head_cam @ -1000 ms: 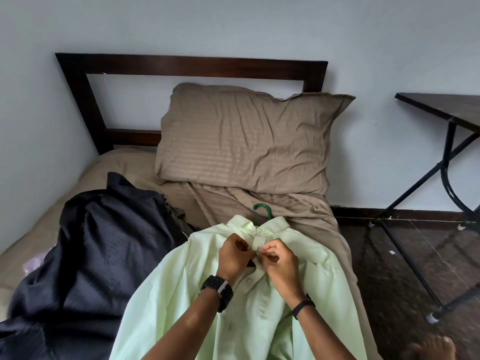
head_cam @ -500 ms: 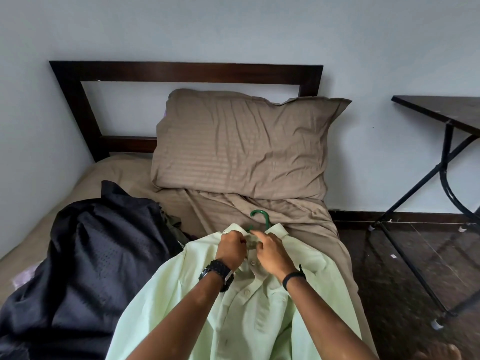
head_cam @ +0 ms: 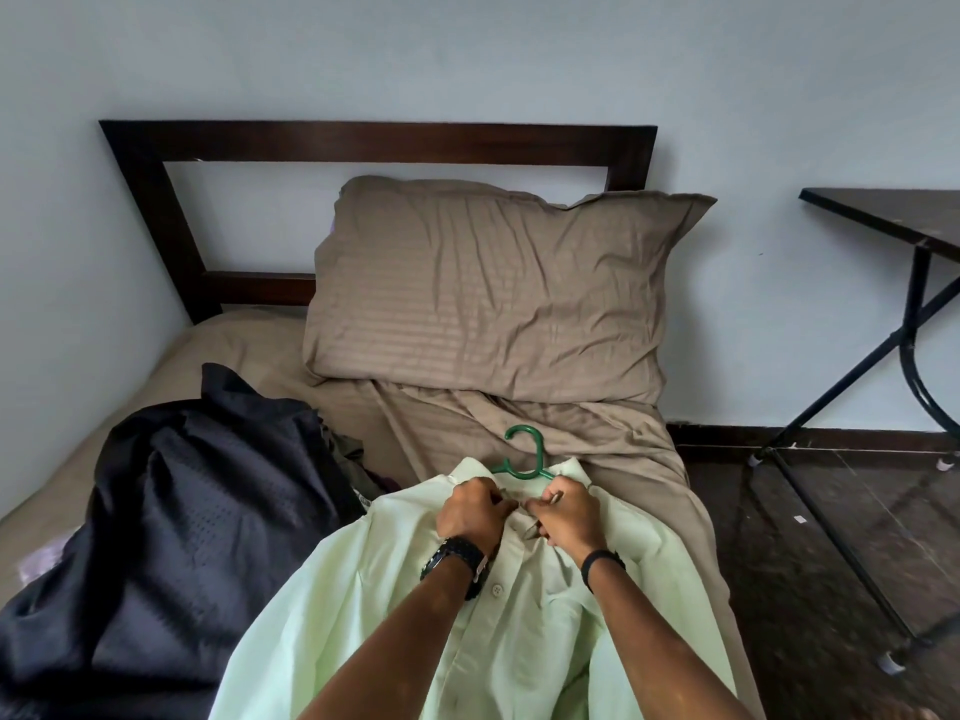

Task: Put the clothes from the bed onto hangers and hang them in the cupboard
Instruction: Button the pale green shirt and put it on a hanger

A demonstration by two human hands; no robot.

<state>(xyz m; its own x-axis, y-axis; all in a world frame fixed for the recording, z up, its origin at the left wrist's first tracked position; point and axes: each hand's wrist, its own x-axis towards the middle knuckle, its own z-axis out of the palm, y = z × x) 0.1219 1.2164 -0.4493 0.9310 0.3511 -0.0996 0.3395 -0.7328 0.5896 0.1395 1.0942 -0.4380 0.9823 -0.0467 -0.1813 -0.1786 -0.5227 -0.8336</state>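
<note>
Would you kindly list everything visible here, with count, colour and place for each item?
shirt: one, pale green, on the bed's near right part
hanger: one, green, hook poking out at the shirt's collar
dark garment: one, black, heaped on the bed left of the shirt
pillow: one, brown, against the headboard
headboard: one, dark wood, at the wall
bed sheet: one, brown
table: one, dark top, black legs, at right
left hand: one, watch on wrist, pinching the shirt's collar
right hand: one, black band on wrist, pinching the collar

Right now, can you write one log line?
step: buttoning collar | left hand: pinches shirt | right hand: pinches shirt | hanger: inside shirt
</note>
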